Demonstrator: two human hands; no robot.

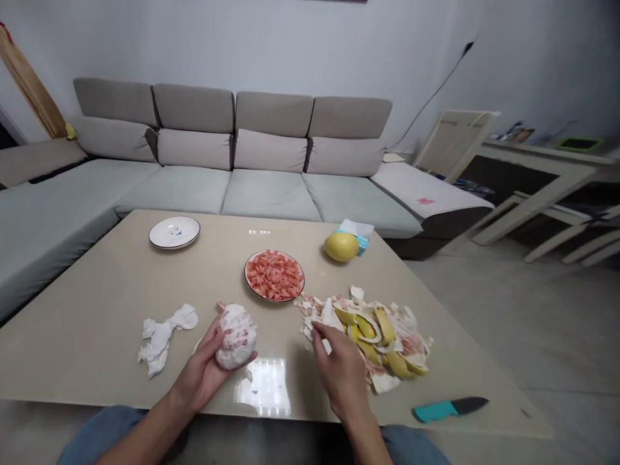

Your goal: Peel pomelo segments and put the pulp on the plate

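The left hand (201, 371) cradles a peeled pomelo (237, 336) just above the glossy beige worktop (97, 336), its grip spread around the underside, with the thumb across the fruit's near side. The fruit is a rough ball of pink, beaded pulp under torn shreds of white membrane, and the membrane looks thin and wet, so hard finger pressure could burst the pulp sacs and make the ball slippery enough to drop. The right hand (341, 374) reaches into the edge of a loose heap of peel (382, 342), where yellow rind curls over spongy white pith and pink scraps. Its fingers are close together at the heap, but whether they pinch a scrap I cannot tell. Juice on the polished surface could make scraps skid, and loose bits could get mixed in with the pulp. A round plate of pink pulp pieces (248, 278) sits between the hands and farther off, near enough for a careless elbow or sleeve to catch it. A knife with a teal handle and black blade (450, 408) lies near the worktop's front edge, where a sweep of the right arm could knock it off. A whole yellow pomelo (341, 247) rests against a tissue box (356, 236).
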